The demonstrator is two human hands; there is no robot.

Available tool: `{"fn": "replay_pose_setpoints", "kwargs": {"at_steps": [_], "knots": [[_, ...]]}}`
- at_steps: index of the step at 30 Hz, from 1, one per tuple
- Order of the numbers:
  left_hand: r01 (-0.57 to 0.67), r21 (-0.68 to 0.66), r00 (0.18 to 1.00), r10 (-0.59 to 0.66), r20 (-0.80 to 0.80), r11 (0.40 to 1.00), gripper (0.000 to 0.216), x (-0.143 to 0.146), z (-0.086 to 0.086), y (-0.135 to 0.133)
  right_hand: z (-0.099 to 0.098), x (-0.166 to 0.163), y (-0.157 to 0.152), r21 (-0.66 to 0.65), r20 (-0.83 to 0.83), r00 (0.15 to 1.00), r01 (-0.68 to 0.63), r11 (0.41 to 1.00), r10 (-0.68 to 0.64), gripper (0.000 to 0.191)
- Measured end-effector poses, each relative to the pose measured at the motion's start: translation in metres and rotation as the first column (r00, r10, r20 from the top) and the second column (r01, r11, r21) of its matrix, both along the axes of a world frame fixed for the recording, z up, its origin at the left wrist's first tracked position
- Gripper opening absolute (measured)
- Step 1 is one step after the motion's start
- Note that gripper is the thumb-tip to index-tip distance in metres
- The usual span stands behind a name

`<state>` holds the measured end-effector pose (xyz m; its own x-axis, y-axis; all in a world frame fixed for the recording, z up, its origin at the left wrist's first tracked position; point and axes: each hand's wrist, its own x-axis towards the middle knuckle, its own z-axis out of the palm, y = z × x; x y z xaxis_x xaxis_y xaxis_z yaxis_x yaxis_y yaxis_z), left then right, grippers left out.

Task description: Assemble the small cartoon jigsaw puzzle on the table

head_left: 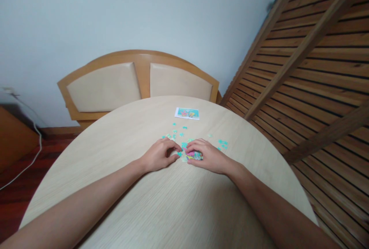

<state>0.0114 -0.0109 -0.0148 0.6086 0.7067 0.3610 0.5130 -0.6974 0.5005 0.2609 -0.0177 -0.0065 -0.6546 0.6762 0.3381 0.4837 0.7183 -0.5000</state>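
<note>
My left hand (pixel 160 155) rests low over the table, thumb and forefinger curled around a small teal puzzle piece (pixel 179 154) at their tips. Just right of it, my right hand (pixel 210 156) has its fingers and thumb on a joined patch of puzzle pieces (pixel 190 157) in pink, yellow and teal. Part of that patch is hidden under the right palm. Another teal piece (pixel 184 145) lies between the two hands, at the patch's far side.
Loose puzzle pieces (pixel 181 134) lie beyond my hands, and several teal ones (pixel 223 142) lie to the right. A picture card (pixel 187 113) sits farther back on the round table (pixel 129 133). Behind stands a padded wooden headboard (pixel 142 76); slatted wood (pixel 311 64) leans at right.
</note>
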Motion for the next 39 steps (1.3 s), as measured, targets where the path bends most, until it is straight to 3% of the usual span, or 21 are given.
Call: {"fn": "replay_pose_setpoints", "kwargs": {"at_steps": [6, 14, 30, 36, 39], "knots": [[0.002, -0.044, 1.0, -0.001, 0.016, 0.999, 0.016, -0.001, -0.004, 0.003, 0.001, 0.0, 0.0, 0.008, 0.01, 1.0, 0.004, 1.0, -0.004, 0.022], [0.015, -0.008, 1.0, -0.015, 0.005, 1.0, 0.015, 0.002, -0.001, 0.001, -0.001, 0.001, 0.001, 0.017, 0.018, 1.0, 0.002, 1.0, -0.003, 0.022], [-0.075, 0.012, 0.997, 0.076, -0.008, 0.997, 0.017, -0.002, 0.006, 0.0, 0.006, 0.002, 0.0, 0.017, -0.022, 1.0, -0.019, 1.0, 0.02, 0.022], [-0.323, 0.034, 0.938, 0.324, -0.125, 0.946, 0.02, -0.026, 0.025, 0.009, 0.016, 0.036, 0.016, 0.105, 0.006, 0.97, 0.24, 0.965, -0.242, 0.011], [-0.339, -0.024, 0.915, 0.323, -0.244, 0.941, 0.019, -0.033, 0.029, 0.01, 0.016, 0.056, 0.025, 0.118, 0.013, 0.932, 0.357, 0.926, -0.361, 0.01]]}}
